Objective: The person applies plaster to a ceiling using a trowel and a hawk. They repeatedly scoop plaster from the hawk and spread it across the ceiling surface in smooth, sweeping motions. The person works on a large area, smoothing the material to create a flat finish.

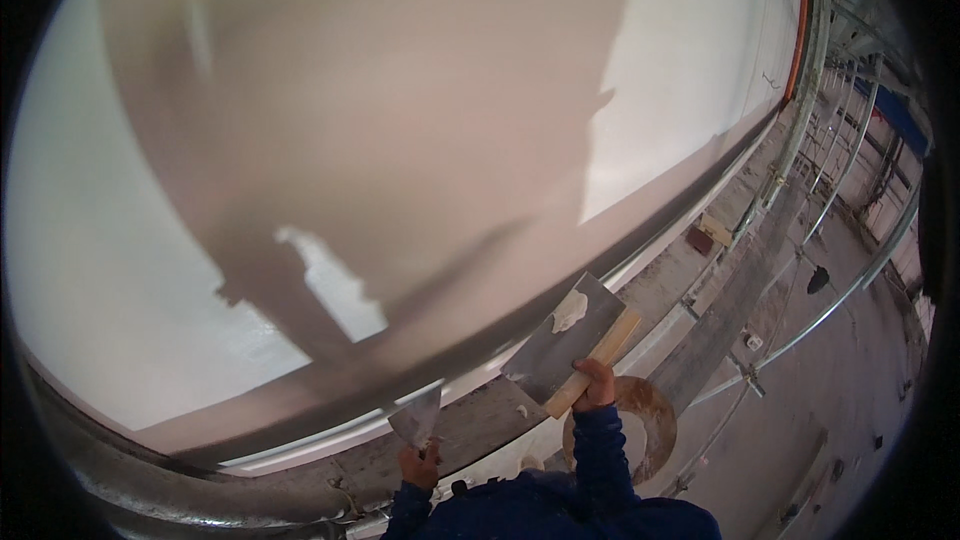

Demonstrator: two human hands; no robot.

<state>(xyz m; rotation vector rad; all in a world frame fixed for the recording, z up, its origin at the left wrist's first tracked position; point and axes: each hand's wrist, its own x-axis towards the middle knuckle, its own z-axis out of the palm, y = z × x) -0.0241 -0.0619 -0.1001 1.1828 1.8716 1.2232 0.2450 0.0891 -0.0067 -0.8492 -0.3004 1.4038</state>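
My left hand (420,465) is closed round the grip of a scraper (416,417), its broad thin blade pointing up toward the foot of the wall. My right hand (597,385) is wrapped on the wooden bar (600,360) along one edge of a flat grey plate (545,348), near the bar's lower end. The plate slopes, and a dab of off-white paste (570,311) sits near its upper corner.

In front of me the wall (95,280) fills most of the view, pale and smooth, with a big brownish shadow (400,140) across it and bright patches at either side. A white strip (300,452) runs along its bottom.

Beside my right sleeve (600,445) shows a tan ring (658,430); whether it is a container's rim, I cannot tell. Farther right lie a long grey plank (735,315) and metal scaffold tubes (815,325), above a dusty grey floor (800,400) with small debris. A thick pipe (200,500) curves at lower left.
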